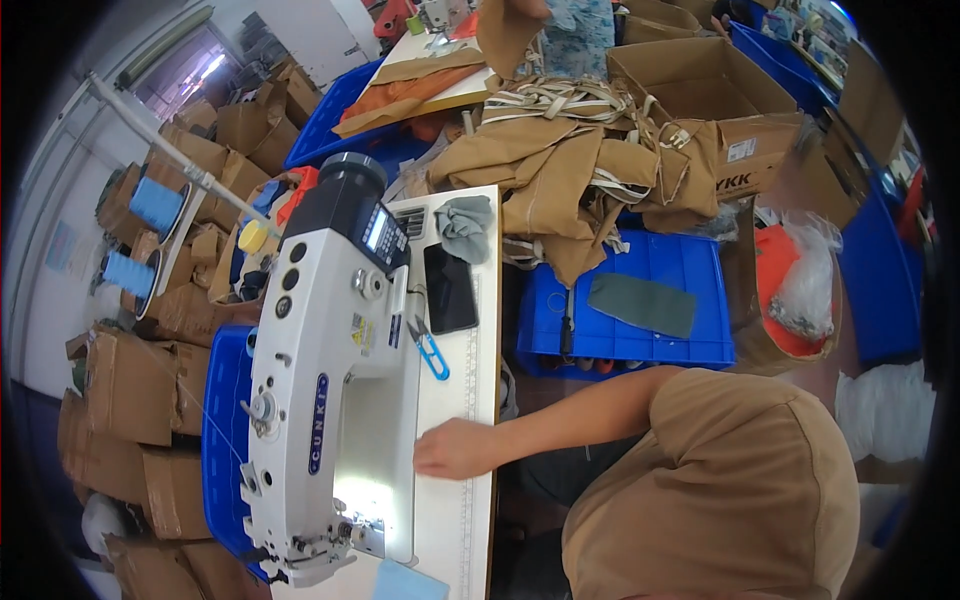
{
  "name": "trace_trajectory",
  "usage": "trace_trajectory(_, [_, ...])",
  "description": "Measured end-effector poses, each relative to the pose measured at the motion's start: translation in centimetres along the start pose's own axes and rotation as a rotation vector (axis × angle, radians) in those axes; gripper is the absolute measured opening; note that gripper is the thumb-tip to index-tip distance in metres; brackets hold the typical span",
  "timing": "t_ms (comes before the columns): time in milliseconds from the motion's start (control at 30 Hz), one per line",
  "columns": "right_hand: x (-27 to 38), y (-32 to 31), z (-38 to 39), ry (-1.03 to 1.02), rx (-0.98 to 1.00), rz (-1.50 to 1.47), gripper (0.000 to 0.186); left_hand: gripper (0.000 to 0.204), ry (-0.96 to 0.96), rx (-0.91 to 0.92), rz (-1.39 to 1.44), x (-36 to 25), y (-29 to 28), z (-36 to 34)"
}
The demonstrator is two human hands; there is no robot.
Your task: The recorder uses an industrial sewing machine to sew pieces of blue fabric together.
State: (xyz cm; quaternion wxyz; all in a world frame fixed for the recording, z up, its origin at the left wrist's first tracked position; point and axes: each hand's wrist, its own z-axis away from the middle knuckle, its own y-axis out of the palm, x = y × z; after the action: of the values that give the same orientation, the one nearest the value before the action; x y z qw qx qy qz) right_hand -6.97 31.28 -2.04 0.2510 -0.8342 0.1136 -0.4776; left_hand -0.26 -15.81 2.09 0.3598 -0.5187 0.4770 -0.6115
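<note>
My right hand (455, 448) rests on the pale table (438, 505) of a white sewing machine (318, 300), beside the lit needle area. Its fingers are curled closed, and anything inside them is hidden. Farther along the table lie blue-handled thread snips (432, 350), a black phone (450, 290) and a crumpled grey-green cloth (464, 228). A light blue piece (408, 582) sits at the lower edge, near the needle. My left hand is out of view.
Tan fabric pieces with white straps (560, 160) are heaped beyond the table. A blue crate (690, 265) bears a dark green flat piece (642, 305). Cardboard boxes (130, 385) crowd the left. At the top, a co-worker's hand (528, 8) is near brown material.
</note>
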Motion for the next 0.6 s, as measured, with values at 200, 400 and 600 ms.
trace_trajectory(200, [0.7, -1.5, -0.2, 0.113, -0.001, -0.032, 0.031, 0.044, 0.032, 0.071, -0.113, -5.6, -4.3, -7.4])
trace_trajectory(400, [0.8, -1.5, 0.5, 0.088, -0.013, -0.023, 0.03, 0.043, 0.023, 0.17, -0.219, -9.7, -7.3, -10.9])
trace_trajectory(600, [-1.0, 1.9, 0.1, 0.01, -0.033, -0.004, 0.027, 0.043, -0.177, 0.42, -0.312, -7.6, -6.7, -5.0])
